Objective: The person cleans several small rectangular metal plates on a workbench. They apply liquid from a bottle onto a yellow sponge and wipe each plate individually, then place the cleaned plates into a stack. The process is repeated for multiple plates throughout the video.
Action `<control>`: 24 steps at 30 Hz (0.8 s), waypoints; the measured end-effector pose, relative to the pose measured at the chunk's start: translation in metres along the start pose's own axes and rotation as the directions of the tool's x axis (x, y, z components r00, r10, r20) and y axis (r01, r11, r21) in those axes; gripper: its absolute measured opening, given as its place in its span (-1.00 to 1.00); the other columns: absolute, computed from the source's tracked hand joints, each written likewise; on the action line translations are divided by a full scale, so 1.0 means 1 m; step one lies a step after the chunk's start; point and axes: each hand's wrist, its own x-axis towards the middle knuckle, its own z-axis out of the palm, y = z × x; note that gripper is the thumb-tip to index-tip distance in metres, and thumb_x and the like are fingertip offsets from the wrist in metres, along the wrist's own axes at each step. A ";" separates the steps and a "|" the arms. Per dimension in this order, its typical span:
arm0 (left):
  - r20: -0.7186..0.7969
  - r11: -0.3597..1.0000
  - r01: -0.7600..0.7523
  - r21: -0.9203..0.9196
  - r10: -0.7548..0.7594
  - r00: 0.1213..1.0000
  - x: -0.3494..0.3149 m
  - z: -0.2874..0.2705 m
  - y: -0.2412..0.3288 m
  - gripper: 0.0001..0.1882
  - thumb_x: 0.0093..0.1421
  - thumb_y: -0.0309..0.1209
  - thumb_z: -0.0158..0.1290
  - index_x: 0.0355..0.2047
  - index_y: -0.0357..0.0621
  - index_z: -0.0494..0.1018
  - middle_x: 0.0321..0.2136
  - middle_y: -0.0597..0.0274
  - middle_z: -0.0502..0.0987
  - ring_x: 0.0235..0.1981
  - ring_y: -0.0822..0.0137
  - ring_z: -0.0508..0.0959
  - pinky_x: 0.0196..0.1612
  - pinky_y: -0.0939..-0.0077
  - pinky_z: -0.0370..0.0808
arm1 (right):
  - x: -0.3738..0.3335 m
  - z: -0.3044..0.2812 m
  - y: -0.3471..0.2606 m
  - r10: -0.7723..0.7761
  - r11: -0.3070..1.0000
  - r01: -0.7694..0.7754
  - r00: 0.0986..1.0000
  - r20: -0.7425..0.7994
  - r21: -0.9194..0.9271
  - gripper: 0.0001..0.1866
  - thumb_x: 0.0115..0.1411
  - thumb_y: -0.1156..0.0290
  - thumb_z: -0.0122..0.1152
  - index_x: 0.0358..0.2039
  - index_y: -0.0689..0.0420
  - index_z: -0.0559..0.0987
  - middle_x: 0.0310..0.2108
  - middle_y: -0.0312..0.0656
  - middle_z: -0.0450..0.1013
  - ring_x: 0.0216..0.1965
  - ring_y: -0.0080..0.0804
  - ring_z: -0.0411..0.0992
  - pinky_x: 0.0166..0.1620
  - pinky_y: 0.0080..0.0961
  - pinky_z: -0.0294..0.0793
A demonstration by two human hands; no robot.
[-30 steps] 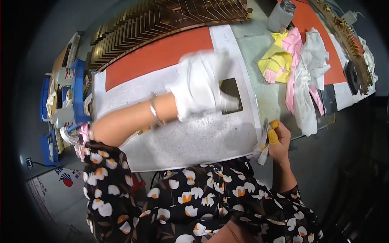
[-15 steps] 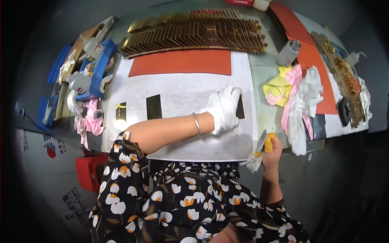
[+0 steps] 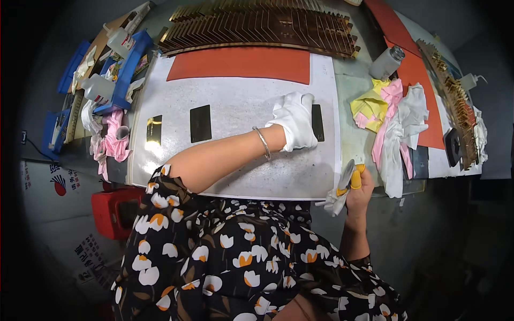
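My left hand, in a white glove, rests on the white work surface with the fingers bunched and mostly hidden. Right beside it lies a dark rectangular plate, partly covered by the glove. Two more plates lie to the left: a dark one and a smaller shiny gold-and-dark one. My right hand, bare but for yellow finger cots, is closed at the front right edge. It grips a shiny silver-grey flat piece together with a crumpled white cloth; the piece's exact kind is unclear.
Behind the work area stands a rack of gold-brown metal strips, with an orange mat before it. Pink, yellow and white cloths and a grey canister lie right. Left are a blue tray, bottles and a red stool.
The whole view has shifted, so the table sits higher in the picture. Slightly more of the plate beside my left glove shows. My right hand keeps its grip.
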 end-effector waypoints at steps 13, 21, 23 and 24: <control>0.073 0.961 -0.159 0.224 0.146 0.987 -0.002 -0.041 -0.008 -0.27 -0.24 -0.11 0.11 -0.09 -0.35 0.29 -0.28 -0.10 0.42 -0.22 0.02 0.46 -0.07 0.20 0.34 | -0.001 0.001 -0.003 0.018 0.986 -0.023 0.999 -0.033 -0.164 -0.71 0.25 0.26 0.02 -0.22 0.26 0.46 -0.42 -0.42 0.37 -0.41 -0.73 0.26 -0.33 -0.76 0.23; -0.061 0.908 -0.008 0.420 0.037 0.997 0.111 -0.160 -0.077 0.06 -0.19 -0.02 0.21 0.26 -0.07 -0.08 -0.04 0.07 0.37 0.00 0.09 0.35 0.03 0.16 0.26 | 0.002 0.005 -0.007 0.021 0.979 -0.038 0.996 -0.088 -0.202 -0.82 0.21 0.37 0.03 -0.38 0.25 0.46 -0.52 -0.40 0.37 -0.51 -0.73 0.25 -0.43 -0.77 0.22; 0.008 0.893 -0.035 0.448 0.035 0.999 0.135 -0.159 -0.077 0.06 -0.19 -0.01 0.22 0.26 -0.07 -0.07 -0.03 0.06 0.37 0.01 0.08 0.35 0.02 0.17 0.28 | 0.000 0.002 -0.004 0.045 0.986 -0.059 0.995 -0.094 -0.155 -0.81 0.20 0.36 0.04 -0.40 0.25 0.46 -0.52 -0.40 0.37 -0.51 -0.73 0.25 -0.43 -0.77 0.23; 0.037 0.886 -0.058 0.461 0.046 0.998 0.145 -0.158 -0.079 0.07 -0.19 -0.02 0.23 0.26 -0.08 -0.07 -0.02 0.06 0.37 0.01 0.07 0.35 0.02 0.17 0.28 | 0.001 0.001 -0.003 0.059 0.989 -0.071 0.994 -0.095 -0.132 -0.81 0.20 0.36 0.05 -0.40 0.25 0.45 -0.52 -0.39 0.37 -0.51 -0.72 0.25 -0.43 -0.77 0.23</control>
